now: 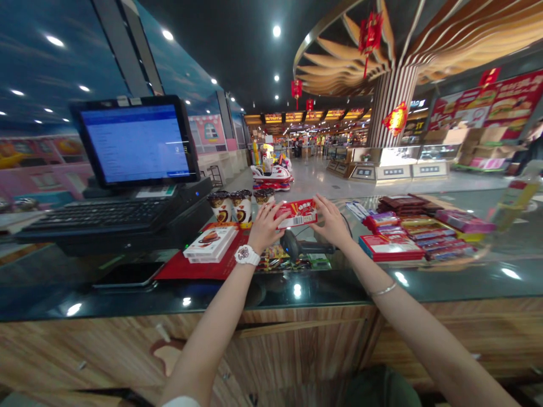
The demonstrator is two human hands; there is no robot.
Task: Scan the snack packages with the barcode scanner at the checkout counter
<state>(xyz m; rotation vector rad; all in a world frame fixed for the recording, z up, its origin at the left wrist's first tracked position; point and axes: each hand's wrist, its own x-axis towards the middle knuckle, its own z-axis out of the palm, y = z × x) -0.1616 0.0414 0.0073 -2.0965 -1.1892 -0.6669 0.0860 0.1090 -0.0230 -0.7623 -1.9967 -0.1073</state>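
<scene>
Over the glass counter, a small red box [298,214] with a barcode on its side is held level between both hands. My left hand [266,227], with a white watch at the wrist, grips its left end. The fingertips of my right hand [331,221] press on its right end. Just below the box lies a black barcode scanner [297,246]. White boxes [212,242] lie on a red mat [182,267] to the left, with several lidded cups [241,208] behind. Red flat boxes [391,247] are stacked to the right.
A monitor [138,144] and black keyboard [99,212] stand at the left, with a dark tablet [129,275] in front. Wrapped bars [441,237] and brown packets [407,204] lie at the right, near a yellowish bottle [515,200].
</scene>
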